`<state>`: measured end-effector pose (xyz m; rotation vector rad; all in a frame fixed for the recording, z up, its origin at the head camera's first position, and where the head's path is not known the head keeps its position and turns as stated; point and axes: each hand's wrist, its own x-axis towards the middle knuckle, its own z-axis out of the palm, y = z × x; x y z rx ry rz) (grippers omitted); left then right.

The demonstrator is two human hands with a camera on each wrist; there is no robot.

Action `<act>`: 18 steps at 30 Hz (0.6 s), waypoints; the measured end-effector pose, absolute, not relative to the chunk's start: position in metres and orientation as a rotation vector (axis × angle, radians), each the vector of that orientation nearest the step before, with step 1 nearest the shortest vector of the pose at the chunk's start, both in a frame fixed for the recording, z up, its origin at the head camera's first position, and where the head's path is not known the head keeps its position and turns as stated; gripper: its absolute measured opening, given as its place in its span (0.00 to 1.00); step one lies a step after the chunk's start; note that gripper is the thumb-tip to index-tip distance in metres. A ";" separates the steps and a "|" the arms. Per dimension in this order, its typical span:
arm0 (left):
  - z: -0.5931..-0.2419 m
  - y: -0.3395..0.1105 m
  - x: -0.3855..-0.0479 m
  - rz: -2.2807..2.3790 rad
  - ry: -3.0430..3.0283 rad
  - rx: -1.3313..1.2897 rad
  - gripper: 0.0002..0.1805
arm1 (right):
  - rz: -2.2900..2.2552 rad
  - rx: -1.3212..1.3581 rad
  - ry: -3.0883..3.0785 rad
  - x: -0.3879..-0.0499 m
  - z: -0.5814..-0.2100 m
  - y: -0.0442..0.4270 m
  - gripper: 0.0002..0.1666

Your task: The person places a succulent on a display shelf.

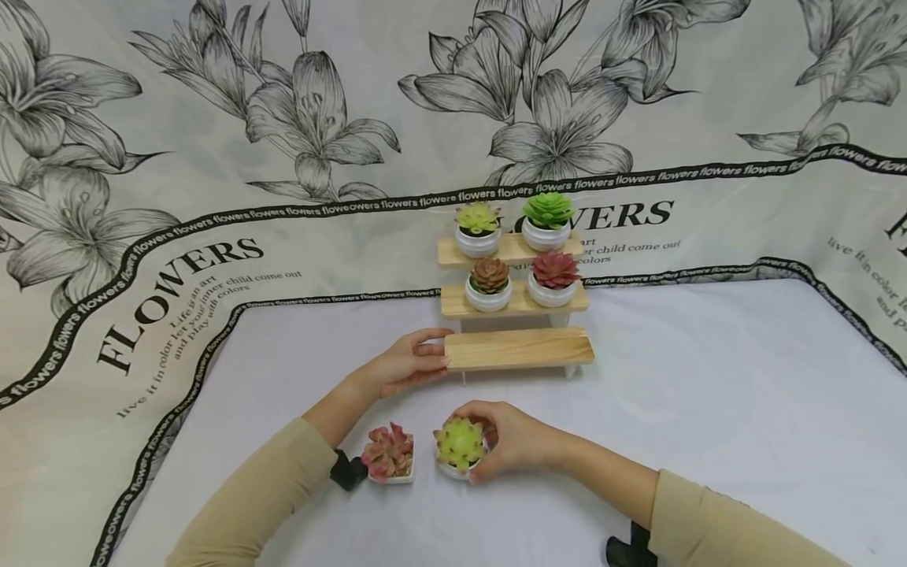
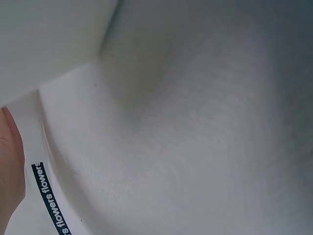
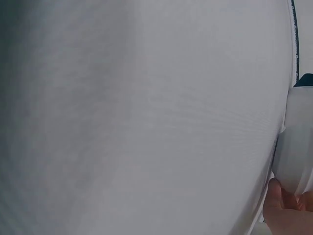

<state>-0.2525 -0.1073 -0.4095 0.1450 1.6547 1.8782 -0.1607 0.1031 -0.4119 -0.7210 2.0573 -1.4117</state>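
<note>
My right hand [image 1: 520, 441] grips a small round white pot holding a yellow-green succulent [image 1: 460, 445], thumb and fingers around its right side. In the right wrist view the pot [image 3: 296, 156] shows above my fingertips. My left hand [image 1: 405, 364] touches the left end of the lowest wooden shelf [image 1: 519, 349], fingers extended along it. Left of the gripped pot stands a reddish-pink succulent [image 1: 388, 453] in a square white pot. Only an edge of the left hand [image 2: 11, 166] shows in the left wrist view.
The middle shelf [image 1: 513, 302] bears a brown succulent [image 1: 490, 276] and a red one [image 1: 555, 270]. On the top shelf [image 1: 448, 253] stand a yellow-green succulent [image 1: 478, 220] and a bright green one [image 1: 548, 211]. A flower-printed cloth [image 1: 340, 268] hangs behind the white tabletop [image 1: 708, 394].
</note>
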 end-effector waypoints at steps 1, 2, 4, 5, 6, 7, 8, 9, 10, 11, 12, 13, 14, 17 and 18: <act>-0.410 -0.107 -0.253 1.879 1.653 0.148 0.30 | -1.408 -0.712 2.078 -0.161 -0.411 0.104 0.37; -0.409 -0.106 -0.253 1.880 1.649 0.151 0.30 | -1.406 -0.698 2.094 -0.162 -0.410 0.106 0.37; -0.409 -0.105 -0.253 1.872 1.643 0.157 0.31 | -1.420 -0.656 2.113 -0.163 -0.408 0.109 0.38; -0.410 -0.105 -0.253 1.871 1.638 0.160 0.31 | -1.429 -0.637 2.123 -0.164 -0.407 0.110 0.39; -0.410 -0.105 -0.253 1.868 1.639 0.162 0.31 | -1.444 -0.621 2.123 -0.165 -0.406 0.111 0.39; -0.409 -0.106 -0.253 1.865 1.643 0.162 0.31 | -1.456 -0.602 2.125 -0.166 -0.404 0.111 0.39; -0.409 -0.107 -0.253 1.864 1.648 0.162 0.31 | -1.470 -0.586 2.125 -0.167 -0.402 0.112 0.40; -0.409 -0.107 -0.253 1.863 1.652 0.163 0.30 | -1.484 -0.571 2.123 -0.168 -0.400 0.112 0.40; -0.409 -0.108 -0.253 1.862 1.657 0.164 0.30 | -1.496 -0.555 2.122 -0.169 -0.399 0.112 0.41; -0.410 -0.109 -0.253 1.864 1.657 0.166 0.30 | -1.507 -0.543 2.122 -0.170 -0.397 0.113 0.41; -0.409 -0.109 -0.254 1.864 1.660 0.166 0.30 | -1.522 -0.527 2.115 -0.171 -0.395 0.113 0.41; -0.410 -0.109 -0.254 1.866 1.657 0.166 0.30 | -1.531 -0.511 2.119 -0.172 -0.393 0.114 0.41; -0.410 -0.109 -0.255 1.868 1.654 0.166 0.30 | -1.541 -0.497 2.117 -0.173 -0.391 0.115 0.42; -0.412 -0.109 -0.256 1.873 1.647 0.165 0.30 | -1.566 -0.455 2.117 -0.177 -0.385 0.117 0.43; -0.412 -0.108 -0.256 1.874 1.647 0.164 0.30 | -1.572 -0.445 2.120 -0.178 -0.383 0.118 0.44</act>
